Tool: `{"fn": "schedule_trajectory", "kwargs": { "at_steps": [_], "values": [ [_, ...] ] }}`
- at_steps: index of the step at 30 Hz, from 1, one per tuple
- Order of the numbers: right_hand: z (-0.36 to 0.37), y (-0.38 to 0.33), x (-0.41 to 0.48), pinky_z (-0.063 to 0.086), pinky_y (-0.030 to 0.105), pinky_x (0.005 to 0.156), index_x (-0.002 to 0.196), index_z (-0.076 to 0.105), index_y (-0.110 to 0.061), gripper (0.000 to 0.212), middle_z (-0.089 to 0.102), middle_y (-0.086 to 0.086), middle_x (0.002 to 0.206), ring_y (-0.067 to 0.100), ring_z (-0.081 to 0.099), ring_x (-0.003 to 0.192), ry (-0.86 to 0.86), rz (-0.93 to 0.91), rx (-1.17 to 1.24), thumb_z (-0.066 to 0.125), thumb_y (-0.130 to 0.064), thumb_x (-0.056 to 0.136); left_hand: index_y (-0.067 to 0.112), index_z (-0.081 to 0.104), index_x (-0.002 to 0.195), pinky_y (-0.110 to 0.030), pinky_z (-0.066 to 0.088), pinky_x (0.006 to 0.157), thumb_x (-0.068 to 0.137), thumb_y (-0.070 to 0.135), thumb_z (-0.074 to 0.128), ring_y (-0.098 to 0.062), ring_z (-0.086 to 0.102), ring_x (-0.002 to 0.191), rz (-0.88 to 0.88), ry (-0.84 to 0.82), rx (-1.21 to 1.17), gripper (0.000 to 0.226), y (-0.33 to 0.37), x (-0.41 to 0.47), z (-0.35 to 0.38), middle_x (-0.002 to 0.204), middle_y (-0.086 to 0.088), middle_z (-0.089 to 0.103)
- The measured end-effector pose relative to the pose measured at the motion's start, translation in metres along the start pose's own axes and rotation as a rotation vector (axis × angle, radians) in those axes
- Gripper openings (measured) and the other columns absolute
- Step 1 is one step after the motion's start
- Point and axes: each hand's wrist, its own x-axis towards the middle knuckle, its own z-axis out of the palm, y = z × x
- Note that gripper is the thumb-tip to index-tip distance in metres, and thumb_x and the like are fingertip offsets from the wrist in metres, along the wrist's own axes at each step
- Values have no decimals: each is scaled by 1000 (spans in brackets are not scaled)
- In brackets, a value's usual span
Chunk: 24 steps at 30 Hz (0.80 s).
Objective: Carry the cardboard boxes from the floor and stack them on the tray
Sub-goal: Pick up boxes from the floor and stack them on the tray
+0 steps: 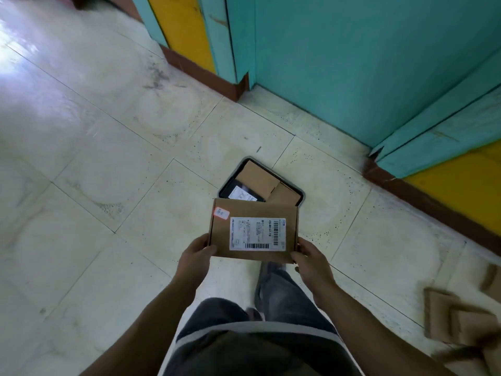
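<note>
A person stands on a pale tiled floor [108, 158], looking down at a box [253, 230] held out in front of the body. The left grip [196, 256] clasps its near left corner, thumb on top and fingers tucked beneath. The right grip [311, 259] clasps the near right corner, its thumb lying along the near edge. The box is level and flat, with a white label [257, 234] on top and a small red sticker [221, 213] near its far left corner.

Beyond the box, partly hidden by its far edge, a black tray [226, 187] lies on the floor. On it are two brown boxes, one [257, 179] at the far side and a second [284, 195] to its right, with a dark flat packet [241, 192] bearing a white label on the left. Whether the held box touches the tray cannot be told.

More boxes [458, 321] lie on the floor at the lower right, blurred. A teal wall [352, 63] with a brown skirting [420, 196] runs behind the tray.
</note>
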Motion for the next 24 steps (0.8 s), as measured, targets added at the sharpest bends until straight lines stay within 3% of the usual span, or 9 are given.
{"fn": "schedule_trajectory", "kwargs": {
  "at_steps": [2, 6, 10, 14, 17, 20, 24],
  "values": [
    [7, -18, 17, 50, 33, 85, 120, 60, -35, 32, 65, -8, 112, 15, 60, 105, 5, 17, 4, 51, -17, 95, 16, 52, 132, -41, 40, 103, 101, 10, 42, -18, 50, 106, -12, -26, -5, 33, 16, 19, -8, 124, -2, 59],
    [25, -50, 50, 51, 33, 87, 122, 60, -31, 33, 64, -8, 106, 15, 60, 102, 57, 62, 35, 51, -14, 95, 22, 55, 119, -23, 47, 74, 100, 7, 43, -11, 59, 91, -30, -75, -22, 27, 49, 58, -24, 106, 3, 63],
    [55, -77, 86, 52, 41, 93, 120, 63, -32, 32, 67, -11, 110, 15, 62, 104, 113, 116, 56, 54, -18, 93, 22, 58, 122, -42, 48, 99, 95, 5, 48, -23, 63, 108, -42, -165, 20, 34, 79, 112, -46, 117, -8, 66],
    [97, -95, 120, 51, 45, 97, 107, 62, -40, 27, 69, -8, 111, 17, 63, 105, 186, 199, 114, 53, -19, 94, 29, 66, 107, -53, 45, 103, 95, 14, 50, -32, 63, 105, -55, -222, 172, 24, 103, 182, -68, 105, -13, 69],
    [137, -104, 148, 46, 45, 102, 116, 59, -39, 28, 66, -5, 121, 18, 58, 112, 208, 296, 144, 51, -22, 96, 30, 69, 102, -34, 48, 88, 96, 17, 50, -16, 64, 103, -40, -284, 259, 23, 121, 237, -83, 99, 6, 72],
    [157, -104, 170, 49, 44, 97, 120, 59, -36, 28, 66, -9, 115, 16, 60, 108, 236, 325, 177, 50, -23, 96, 29, 65, 103, -17, 42, 70, 100, 13, 46, 0, 62, 91, -2, -337, 291, 25, 134, 275, -86, 91, 15, 70],
    [165, -87, 208, 48, 29, 79, 116, 57, -35, 26, 61, -19, 96, 10, 60, 93, 280, 387, 255, 50, -17, 98, 27, 64, 105, -17, 41, 64, 97, 7, 43, -10, 62, 94, 9, -377, 403, 30, 136, 328, -66, 96, 10, 68]
  ]
}}
